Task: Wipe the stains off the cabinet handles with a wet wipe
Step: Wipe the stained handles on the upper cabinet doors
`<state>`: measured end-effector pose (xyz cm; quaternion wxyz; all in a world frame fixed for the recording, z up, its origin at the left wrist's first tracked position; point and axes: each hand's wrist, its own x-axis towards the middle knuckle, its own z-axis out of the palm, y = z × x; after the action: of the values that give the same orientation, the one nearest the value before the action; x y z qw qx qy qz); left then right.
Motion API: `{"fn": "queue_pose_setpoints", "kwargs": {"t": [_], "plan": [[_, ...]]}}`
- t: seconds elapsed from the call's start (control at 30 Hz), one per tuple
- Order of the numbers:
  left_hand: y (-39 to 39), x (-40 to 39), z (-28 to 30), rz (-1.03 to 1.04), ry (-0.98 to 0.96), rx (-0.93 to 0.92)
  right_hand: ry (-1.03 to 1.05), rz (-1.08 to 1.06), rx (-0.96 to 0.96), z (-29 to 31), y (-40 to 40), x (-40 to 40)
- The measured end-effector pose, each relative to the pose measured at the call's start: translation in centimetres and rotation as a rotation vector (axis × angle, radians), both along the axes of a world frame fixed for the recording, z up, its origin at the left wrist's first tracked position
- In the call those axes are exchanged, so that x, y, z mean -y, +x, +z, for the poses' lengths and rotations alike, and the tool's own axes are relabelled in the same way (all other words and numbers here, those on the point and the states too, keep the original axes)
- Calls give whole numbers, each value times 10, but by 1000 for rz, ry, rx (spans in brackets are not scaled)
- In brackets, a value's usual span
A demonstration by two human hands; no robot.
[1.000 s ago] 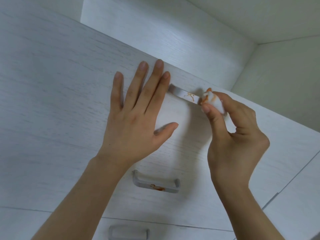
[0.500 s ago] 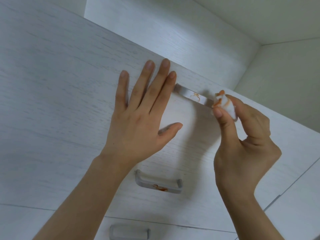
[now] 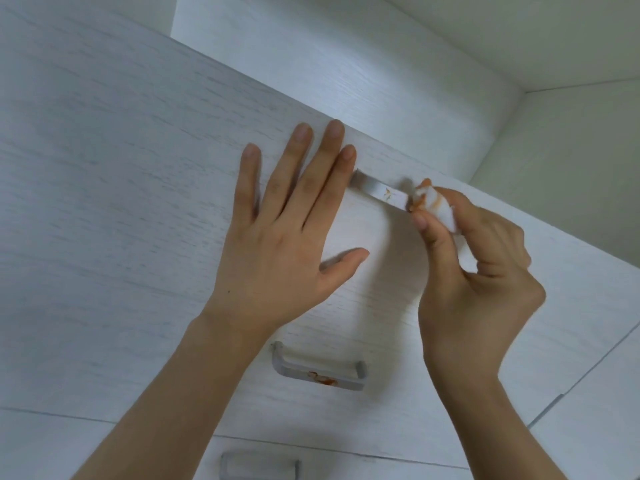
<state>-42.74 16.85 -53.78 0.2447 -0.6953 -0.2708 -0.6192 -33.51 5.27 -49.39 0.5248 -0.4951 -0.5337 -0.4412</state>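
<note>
White cabinet front (image 3: 121, 202): left hand (image 3: 277, 258) flat, fingers straight; right hand (image 3: 474, 282) pinches stained wipe (image 3: 434, 202) against top handle (image 3: 379, 192).

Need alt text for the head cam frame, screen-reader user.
The right hand pinches a stained wet wipe against the right end of the upper cabinet handle, which shows an orange smear. The left hand lies flat on the white cabinet front; the handle below is also stained.

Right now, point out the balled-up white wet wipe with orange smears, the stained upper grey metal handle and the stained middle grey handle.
White wet wipe (image 3: 437, 204), head view, its smeared front.
Upper grey handle (image 3: 379, 191), head view, bar's face.
Middle grey handle (image 3: 320, 379), head view, bar's stained face.
</note>
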Motion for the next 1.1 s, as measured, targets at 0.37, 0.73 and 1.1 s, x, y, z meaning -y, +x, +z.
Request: {"fn": "queue_pose_setpoints", "kwargs": {"t": [0.37,0.73,1.1], "plan": [[-13,-7,1,-18,-36,84,-39,-5,-20,3,-8,6],[-13,-6,2,-31,-24,97,-24,-54,60,7,-16,-14],[-13,-7,1,-8,-41,91,-53,-63,17,8,-24,-5]]}}
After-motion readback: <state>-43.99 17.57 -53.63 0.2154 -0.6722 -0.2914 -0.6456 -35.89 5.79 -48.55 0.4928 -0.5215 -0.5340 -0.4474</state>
